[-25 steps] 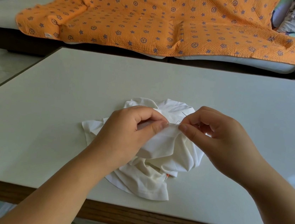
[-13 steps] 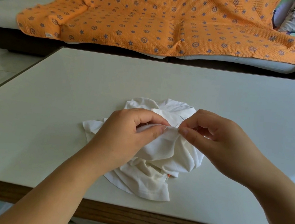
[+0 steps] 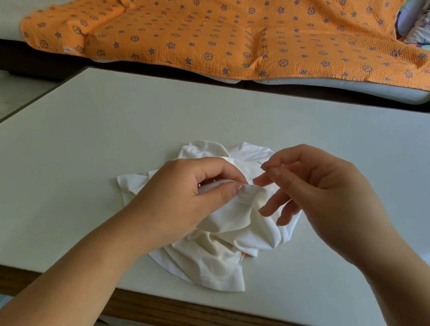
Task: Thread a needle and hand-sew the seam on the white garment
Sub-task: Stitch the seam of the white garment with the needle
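Two hands above one crumpled white garment lying mid-counter: left hand curled, thumb and forefinger clamped on a raised fold; right hand, lifted off that fold since half a second ago, pinching one needle, remaining fingers splayed apart; beyond, one orange blanket.

The one camera sits on the person's head, at the near edge of the table, and looks forward and down across it. It is close in. Both forearms rise from the bottom corners, and the left hand and right hand meet around mid-frame over the white garment. The wide lens takes in the table's whole far edge and, along the top, the orange throw on the sofa beyond.
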Tool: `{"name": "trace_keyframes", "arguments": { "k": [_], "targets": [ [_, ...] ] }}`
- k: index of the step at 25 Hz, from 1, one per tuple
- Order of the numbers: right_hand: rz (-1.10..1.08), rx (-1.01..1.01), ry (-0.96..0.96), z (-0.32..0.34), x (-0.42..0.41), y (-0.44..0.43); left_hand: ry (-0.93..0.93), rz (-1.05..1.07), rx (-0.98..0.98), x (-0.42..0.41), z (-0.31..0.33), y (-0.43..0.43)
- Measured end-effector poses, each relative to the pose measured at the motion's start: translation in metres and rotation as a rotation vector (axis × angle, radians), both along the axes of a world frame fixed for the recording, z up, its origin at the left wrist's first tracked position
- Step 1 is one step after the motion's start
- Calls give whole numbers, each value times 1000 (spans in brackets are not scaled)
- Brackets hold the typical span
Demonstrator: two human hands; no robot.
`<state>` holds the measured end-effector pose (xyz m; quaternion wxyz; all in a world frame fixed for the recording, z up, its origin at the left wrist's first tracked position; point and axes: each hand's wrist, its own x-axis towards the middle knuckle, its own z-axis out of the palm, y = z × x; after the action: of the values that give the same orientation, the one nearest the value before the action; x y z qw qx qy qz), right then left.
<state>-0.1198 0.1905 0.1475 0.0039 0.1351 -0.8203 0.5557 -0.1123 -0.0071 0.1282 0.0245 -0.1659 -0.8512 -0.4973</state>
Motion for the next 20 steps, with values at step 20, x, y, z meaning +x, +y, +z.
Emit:
{"name": "trace_keyframes", "arguments": {
  "k": [20],
  "targets": [
    [40, 222, -9, 2, 3, 2, -9, 13, 12, 0, 0, -3]
  ]
}}
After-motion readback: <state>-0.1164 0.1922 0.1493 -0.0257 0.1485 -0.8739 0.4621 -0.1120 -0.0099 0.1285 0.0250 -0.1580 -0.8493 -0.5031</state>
